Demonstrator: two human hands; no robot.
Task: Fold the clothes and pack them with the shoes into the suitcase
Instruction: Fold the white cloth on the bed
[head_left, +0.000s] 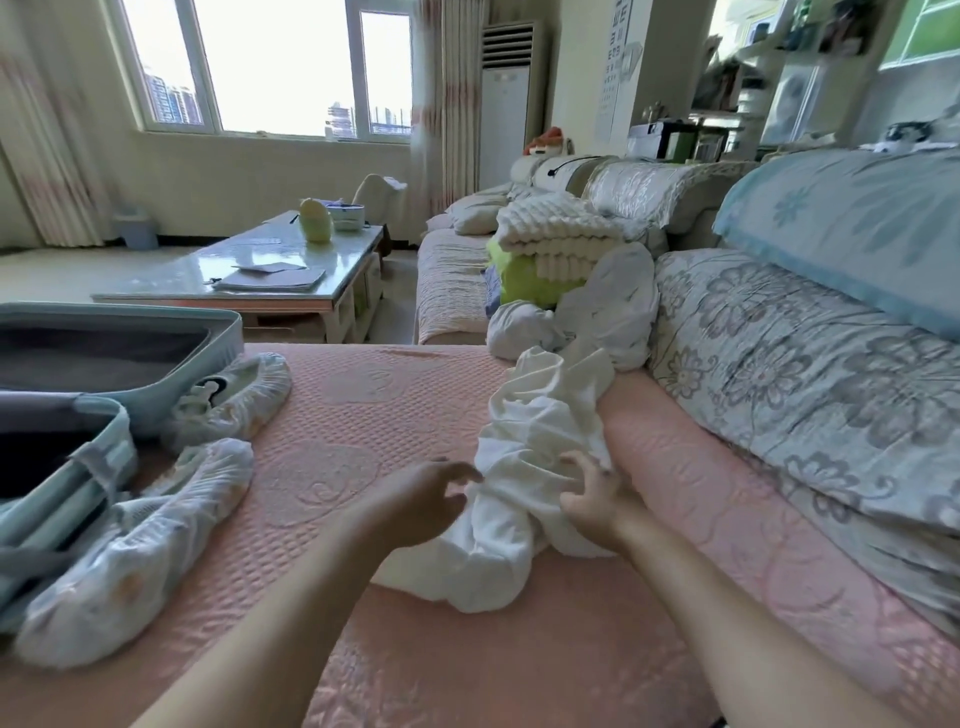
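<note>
A crumpled white garment (530, 447) lies on the pink sofa cover (363, 415) in the middle of the view. My left hand (421, 499) hovers at its left edge, fingers loosely curled, holding nothing. My right hand (592, 493) rests on the garment's right side with fingers spread and bent; whether it grips the cloth is unclear. More white clothes (597, 312) are bunched behind it against the floral cushion. Two shoes in white covers (234, 400) (135, 556) lie at the left, beside the open light-blue suitcase (171, 364).
A floral cushion (810, 374) lines the right side. Folded cream and green blankets (556, 249) are stacked further back on the sofa. A glass-topped coffee table (270, 270) with papers and a yellow item stands beyond the suitcase.
</note>
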